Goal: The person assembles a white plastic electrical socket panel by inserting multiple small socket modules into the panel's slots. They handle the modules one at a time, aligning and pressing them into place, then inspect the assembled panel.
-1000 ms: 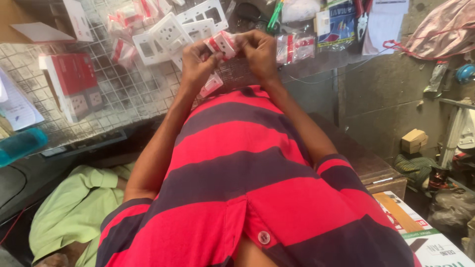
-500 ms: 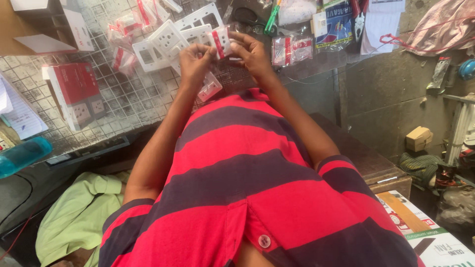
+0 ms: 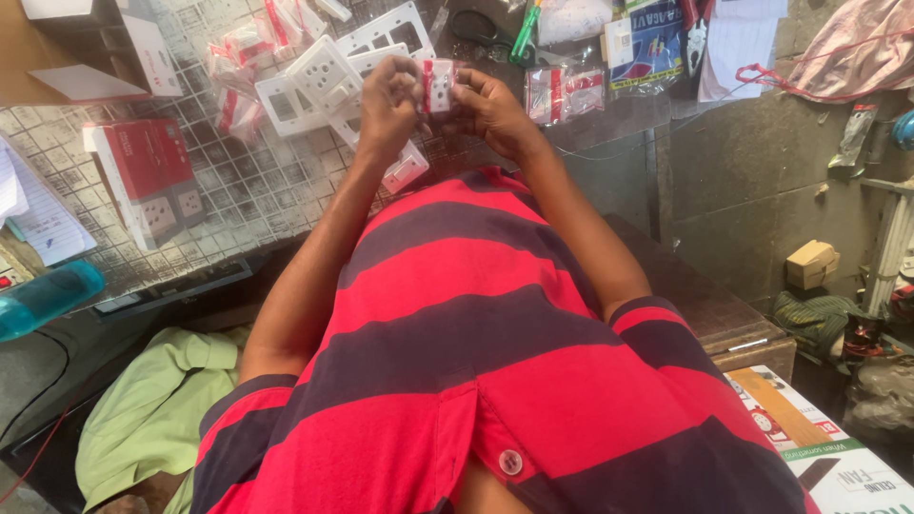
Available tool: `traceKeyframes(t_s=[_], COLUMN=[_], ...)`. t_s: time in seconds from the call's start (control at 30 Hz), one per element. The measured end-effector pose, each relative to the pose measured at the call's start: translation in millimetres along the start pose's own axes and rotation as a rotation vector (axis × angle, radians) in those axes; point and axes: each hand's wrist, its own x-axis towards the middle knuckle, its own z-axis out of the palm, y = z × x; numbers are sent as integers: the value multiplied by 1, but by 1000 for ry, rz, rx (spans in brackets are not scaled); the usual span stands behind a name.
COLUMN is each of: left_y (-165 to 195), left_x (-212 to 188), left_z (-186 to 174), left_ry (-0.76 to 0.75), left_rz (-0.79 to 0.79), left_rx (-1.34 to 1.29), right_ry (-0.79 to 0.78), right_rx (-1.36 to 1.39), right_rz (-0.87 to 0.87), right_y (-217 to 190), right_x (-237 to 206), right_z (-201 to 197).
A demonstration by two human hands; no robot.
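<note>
1. I see the left hand (image 3: 388, 100) and the right hand (image 3: 488, 105) raised together over the worktop, both pinching one small white switch in a red-and-clear packet (image 3: 439, 86) between fingertips and thumbs; the packet sits between the two hands, above the far part of the surface.
2. Surface: a worktop covered in a grid-patterned sheet (image 3: 238, 190), dusty, running across the upper left.
3. On it, just beyond the hands: several white switch plates (image 3: 328, 76), loosely piled.
4. Further left: more red-and-clear packets (image 3: 238, 57), scattered.
5. Left part of the surface: a red and white carton (image 3: 148, 181), lying flat.
6. Upper middle: black-handled scissors (image 3: 481, 33) beside a green-handled tool (image 3: 526, 33).
7. Left edge: a blue bottle (image 3: 43, 300), on its side.
8. Below the worktop, left: a pale green cloth (image 3: 152, 419), bunched.
9. Room, right: a grey stone wall (image 3: 752, 181), a small cardboard box (image 3: 812, 264) near it, a printed carton (image 3: 828, 447) at lower right.
</note>
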Motion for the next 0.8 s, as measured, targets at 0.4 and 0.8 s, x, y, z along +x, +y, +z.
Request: traceKeyframes(t_s=[0.4, 0.8], left_y=[-18, -12], left_x=[5, 2], left_z=[-2, -37], left_ry=[336, 420], left_rz=[49, -1], left_rx=[224, -170], right_ry=[233, 275], right_rx=[-228, -197], right_rz=[-181, -263], right_y=[14, -8], right_x=[13, 4], right_z=[-11, -26])
